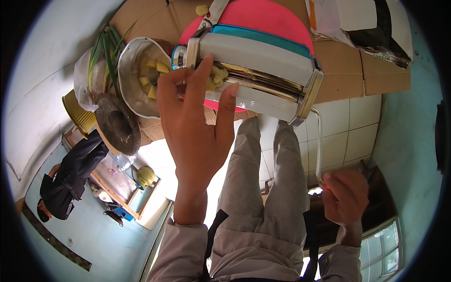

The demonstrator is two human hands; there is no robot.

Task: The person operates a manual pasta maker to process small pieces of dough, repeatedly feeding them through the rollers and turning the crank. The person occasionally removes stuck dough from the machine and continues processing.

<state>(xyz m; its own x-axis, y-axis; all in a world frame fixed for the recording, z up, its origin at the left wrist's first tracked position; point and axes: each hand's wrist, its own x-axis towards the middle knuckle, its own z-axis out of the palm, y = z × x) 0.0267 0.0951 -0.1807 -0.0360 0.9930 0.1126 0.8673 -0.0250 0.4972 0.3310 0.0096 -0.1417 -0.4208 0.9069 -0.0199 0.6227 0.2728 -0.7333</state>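
Note:
A hand-cranked pasta machine [260, 53] with white panels and chrome rollers lies before me over a pink round board [267, 14]. My left hand [197, 130] is at its left end, thumb and fingers spread around a pale yellow soft lump [216, 77] on the rollers. Whether the fingertips press the lump is hard to tell. To the right, my right hand [345, 197] is closed around the end of the metal crank handle [319, 148]. Beside my left hand stands a metal pot [128, 67] with yellow potato-like chunks [162, 67] in liquid.
A stone mortar [118, 123], a yellow ribbed container [77, 112] and green leafy stalks [105, 53] in a plastic bag stand left. A torn package [366, 21] lies on the cardboard [338, 70] at right. A person in black [74, 172] stands farther off at left.

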